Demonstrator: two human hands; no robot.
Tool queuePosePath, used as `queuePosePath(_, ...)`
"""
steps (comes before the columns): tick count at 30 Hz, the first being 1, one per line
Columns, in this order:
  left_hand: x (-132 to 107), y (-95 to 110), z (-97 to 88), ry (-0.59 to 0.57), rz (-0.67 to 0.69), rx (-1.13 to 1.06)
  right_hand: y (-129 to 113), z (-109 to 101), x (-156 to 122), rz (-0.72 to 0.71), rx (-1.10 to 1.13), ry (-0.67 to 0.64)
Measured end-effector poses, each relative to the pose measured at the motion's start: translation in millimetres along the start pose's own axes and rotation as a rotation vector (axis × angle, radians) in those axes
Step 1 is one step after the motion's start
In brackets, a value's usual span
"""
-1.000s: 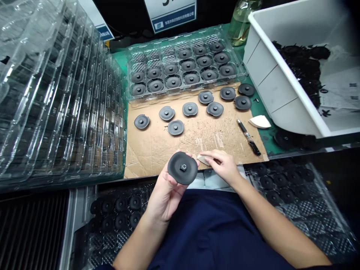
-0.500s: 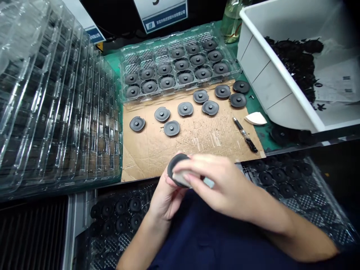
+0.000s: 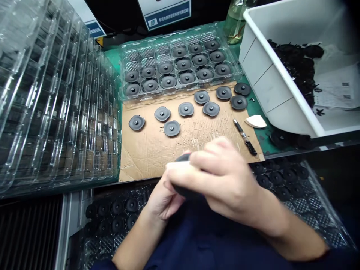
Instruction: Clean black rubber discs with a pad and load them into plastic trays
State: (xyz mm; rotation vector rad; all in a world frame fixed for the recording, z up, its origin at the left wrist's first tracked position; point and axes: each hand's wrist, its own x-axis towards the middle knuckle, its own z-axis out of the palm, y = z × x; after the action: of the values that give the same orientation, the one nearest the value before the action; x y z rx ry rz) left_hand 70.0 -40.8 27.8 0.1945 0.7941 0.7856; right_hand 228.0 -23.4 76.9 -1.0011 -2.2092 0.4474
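Observation:
My left hand [image 3: 161, 200] cups a round black rubber disc [image 3: 184, 192] from below; most of the disc is hidden. My right hand [image 3: 222, 183] lies over the disc, fingers closed on a small white wedge-shaped piece [image 3: 177, 165] pressed against the disc's top. Both hands hover just in front of a brown cardboard sheet [image 3: 152, 146]. Several loose black discs [image 3: 171, 128] lie on the cardboard.
A clear blister tray [image 3: 180, 65] partly filled with discs sits behind the cardboard. Stacked clear trays [image 3: 53, 101] rise at left. A white bin [image 3: 270, 78] of black parts stands at right. A black pen-like tool [image 3: 244, 137] and a white wedge [image 3: 255, 121] lie right of the cardboard. More filled trays [image 3: 118, 210] sit low.
My right hand lifted the white piece off the cardboard, moved left over the disc in my left hand, and now covers it and rubs across it. The left hand stayed about still.

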Motion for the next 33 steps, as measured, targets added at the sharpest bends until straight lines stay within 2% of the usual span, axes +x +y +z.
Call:
queuePosePath(2,-2,2,2.0,-0.063,-0.007,0.011,11,2,13,-0.171,0.106,-0.095)
queuePosePath(4,-4,5,0.3,-0.117,-0.031,0.001,23,4,17,-0.133,0.128,-0.118)
queuePosePath(6,-5,7,-3.6,-0.139,-0.093,-0.050,33,8,11,0.073,0.141,-0.031)
queuePosePath(9,-4,9,-8.6,-0.138,-0.159,-0.152,46,22,-13,0.468,0.273,0.145)
queuePosePath(11,-2,10,-10.2,-0.140,-0.166,-0.191,52,36,-34,0.667,0.322,0.142)
queuePosePath(13,0,12,-10.9,-0.147,-0.165,-0.208,56,50,-52,0.744,0.328,0.061)
queuePosePath(16,4,14,-11.4,-0.152,-0.154,-0.216,58,64,-70,0.717,0.350,-0.059)
queuePosePath(18,8,15,-11.4,-0.167,-0.147,-0.222,59,65,-72,0.702,0.356,-0.089)
queuePosePath(21,13,15,-10.3,-0.200,-0.144,-0.227,59,50,-61,0.732,0.320,-0.041)
queuePosePath(23,16,15,-9.0,-0.202,-0.134,-0.217,54,34,-45,0.723,0.272,0.071)
queuePosePath(24,18,15,-8.3,-0.194,-0.119,-0.202,49,25,-34,0.651,0.244,0.126)
queuePosePath(26,21,15,-7.2,-0.164,-0.082,-0.158,40,14,-13,0.378,0.185,0.186)
queuePosePath(28,24,16,-7.0,-0.126,-0.028,-0.108,33,9,5,0.128,0.149,0.136)
queuePosePath(29,25,17,-7.5,-0.110,0.003,-0.086,31,10,12,0.094,0.136,0.081)
queuePosePath(32,30,18,-10.6,-0.061,0.073,-0.050,31,16,26,0.227,0.041,-0.049)
queuePosePath(33,32,18,-11.6,-0.047,0.070,-0.030,33,19,30,0.215,0.017,-0.056)
